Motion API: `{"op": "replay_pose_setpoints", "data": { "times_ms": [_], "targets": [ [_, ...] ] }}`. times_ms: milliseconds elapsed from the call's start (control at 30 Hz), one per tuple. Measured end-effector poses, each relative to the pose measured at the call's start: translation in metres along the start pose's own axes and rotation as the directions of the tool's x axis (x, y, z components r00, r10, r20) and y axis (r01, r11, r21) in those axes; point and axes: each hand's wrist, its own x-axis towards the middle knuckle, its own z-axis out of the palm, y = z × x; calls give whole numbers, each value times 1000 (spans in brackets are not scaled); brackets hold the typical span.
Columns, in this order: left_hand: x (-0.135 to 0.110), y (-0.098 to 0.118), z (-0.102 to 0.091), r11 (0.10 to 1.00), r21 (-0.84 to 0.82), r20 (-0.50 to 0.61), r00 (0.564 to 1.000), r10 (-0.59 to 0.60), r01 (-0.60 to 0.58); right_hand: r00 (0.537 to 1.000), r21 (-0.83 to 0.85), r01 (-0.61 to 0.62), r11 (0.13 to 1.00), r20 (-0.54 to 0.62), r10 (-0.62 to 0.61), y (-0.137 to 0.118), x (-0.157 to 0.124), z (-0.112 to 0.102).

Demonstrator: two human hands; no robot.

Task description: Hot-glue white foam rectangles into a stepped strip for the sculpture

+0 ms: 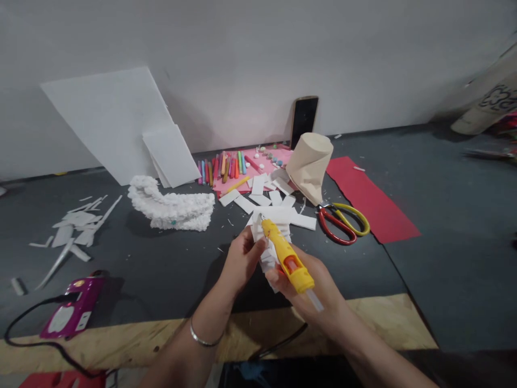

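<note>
My right hand [313,283] grips a yellow hot glue gun [283,249], a clear glue stick poking out of its back end. The gun's nozzle points away from me, over a white piece layered with paper strips [270,260]. That layered piece is pinched by my left hand [242,256], thumb on top. Just beyond it lie several loose white cut strips [245,204]. Scissors [339,225] with one red and one yellow handle rest to the right of the strips. How the right fingers sit on the trigger is hidden.
At the left are a fluffy white form [173,207], white scraps [81,221] and a purple power socket [75,308] with a black cord. Behind stand white boards [115,118], crayons [226,166], a phone [305,119] and a beige paper cone [310,161]. Red paper [371,199] lies right.
</note>
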Motion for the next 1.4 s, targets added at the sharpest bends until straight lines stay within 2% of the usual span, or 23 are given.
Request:
{"op": "replay_pose_setpoints", "data": {
  "times_ms": [167,400,567,800,1000,1167,1300,1400],
  "targets": [
    [0,-4,-3,999,44,-14,1000,16,-15,1000,-4,-30,1000,-5,30,1,-2,-1],
    [-1,2,-1,998,66,-38,999,3,0,998,-18,-64,998,-4,64,7,-6,-4],
    [0,-4,-4,996,88,-49,999,-5,9,993,19,-112,994,-42,113,17,-11,-5],
    [1,-9,-6,991,111,-49,996,76,-70,985,56,-149,987,-78,153,25,-17,-10],
    [0,-2,-3,992,124,-40,999,28,-23,988,61,-147,987,-31,149,10,-10,-8],
    [-2,3,0,1000,-4,-7,1000,20,-20,991,41,-136,990,20,135,-5,-3,-3],
    [-3,2,0,999,-54,37,999,6,-4,990,60,-138,989,50,135,-5,0,0],
    [-2,0,-2,1000,-4,-1,1000,28,-28,989,64,-148,987,28,147,-1,-1,-2]
  ]
}}
